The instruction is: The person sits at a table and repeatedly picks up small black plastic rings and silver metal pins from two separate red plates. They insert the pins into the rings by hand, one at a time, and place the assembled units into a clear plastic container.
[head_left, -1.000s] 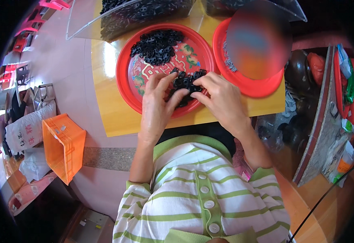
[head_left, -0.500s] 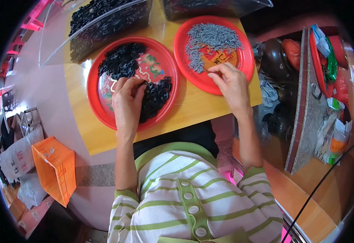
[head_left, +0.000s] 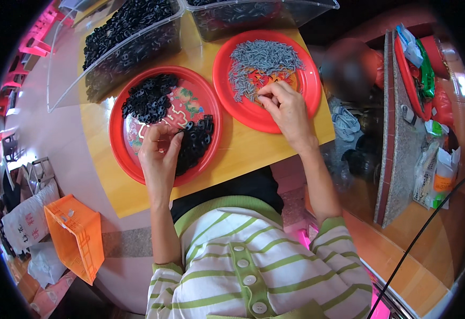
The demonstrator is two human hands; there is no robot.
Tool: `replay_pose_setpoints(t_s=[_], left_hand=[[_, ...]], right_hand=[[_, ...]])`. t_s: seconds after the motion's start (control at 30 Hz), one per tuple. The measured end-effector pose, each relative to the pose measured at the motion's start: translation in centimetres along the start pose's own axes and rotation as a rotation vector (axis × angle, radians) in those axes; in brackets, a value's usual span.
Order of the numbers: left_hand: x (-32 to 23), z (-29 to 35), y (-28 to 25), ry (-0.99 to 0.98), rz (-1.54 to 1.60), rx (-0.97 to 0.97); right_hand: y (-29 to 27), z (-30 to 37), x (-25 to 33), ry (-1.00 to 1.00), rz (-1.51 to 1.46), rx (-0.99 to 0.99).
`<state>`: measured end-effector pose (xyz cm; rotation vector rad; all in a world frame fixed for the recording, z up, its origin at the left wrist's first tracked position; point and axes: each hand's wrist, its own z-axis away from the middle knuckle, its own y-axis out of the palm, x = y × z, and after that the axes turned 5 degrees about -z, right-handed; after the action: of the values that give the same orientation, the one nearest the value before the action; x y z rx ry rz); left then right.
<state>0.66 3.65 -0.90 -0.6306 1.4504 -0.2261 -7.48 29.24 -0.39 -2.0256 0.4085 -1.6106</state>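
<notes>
My left hand [head_left: 159, 153] is over a round red plate [head_left: 116, 151], thumb and fingers drawn together in a pinch. Small black ringed plastic parts lie in this plate in two piles, one at the far side [head_left: 148, 98] and one [head_left: 194, 146] beside my fingertips. Whatever the left fingertips hold is too small to make out. A second red plate [head_left: 309, 80], to the right, holds a heap of small grey screws [head_left: 267, 57]. My right hand [head_left: 288, 112] reaches over its near side, also pinching, fingertips at the heap's near edge; any piece between them is hidden.
Two clear plastic bins, one on the left [head_left: 131, 50] and one on the right [head_left: 232, 21], hold black parts at the far side of the yellow table [head_left: 238, 154]. An orange crate [head_left: 75, 236] stands low at left. A stone-topped ledge [head_left: 397, 154] with bags is at right.
The whole view has shifted, bringing more of the bins into sight. My right fingertips have moved slightly farther in toward the screws. My left hand stays pinched beside the near black pile.
</notes>
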Motion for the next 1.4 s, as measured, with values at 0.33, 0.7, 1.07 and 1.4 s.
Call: replay_pose_setpoints(t_s=[0.33, 0.7, 1.07, 1.4], left_hand=[[0.0, 0.9, 0.1, -0.059, 0.320, -0.019], [0.5, 1.6, 0.1, -0.041, 0.316, 0.007], [0.7, 2.1, -1.2, -0.037, 0.257, -0.006], [0.6, 3.0, -1.6, -0.095, 0.374, 0.019]], right_hand=[[0.5, -0.6, 1.1, -0.076, 0.094, -0.025], [1.6, -1.7, -0.8, -0.074, 0.033, -0.062], [-3.7, 1.0, 9.5, -0.089, -0.251, -0.107], [-10.8, 7.1, 17.3, -0.704, -0.778, -0.142]])
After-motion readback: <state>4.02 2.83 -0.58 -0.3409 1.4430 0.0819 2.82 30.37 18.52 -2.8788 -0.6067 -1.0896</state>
